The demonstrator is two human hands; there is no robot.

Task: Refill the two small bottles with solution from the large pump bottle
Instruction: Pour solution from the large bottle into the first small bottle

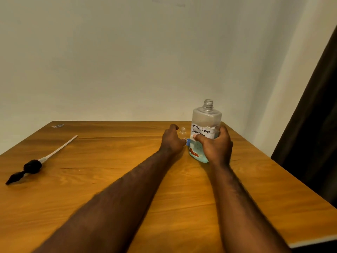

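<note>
right hand (216,148) wraps large clear square plastic bottle (206,117), neck open. tiny clear bottle (182,133) sits between hands; left hand (171,141) curls beside it, grip unclear. likely risk: wide neck overshoots tiny mouth, spills.

Big bottle (207,125): clear, squarish, upright on far R of the table, pump off, threaded neck open. White handwritten label reads "CONTACT LENS SOLUTION"; pale blue liquid in the lower part, upper part looks empty. R hand (217,147) grips its lower half.

Small bottle (182,133): clear, tiny, upright, no cap, just L of big bottle.

Blue bit (188,141) at big bottle's L side, mostly hidden; can't tell what it is.

Pump (32,166): black head, white dip tube, lying flat far L, well apart from the bottles.
</note>
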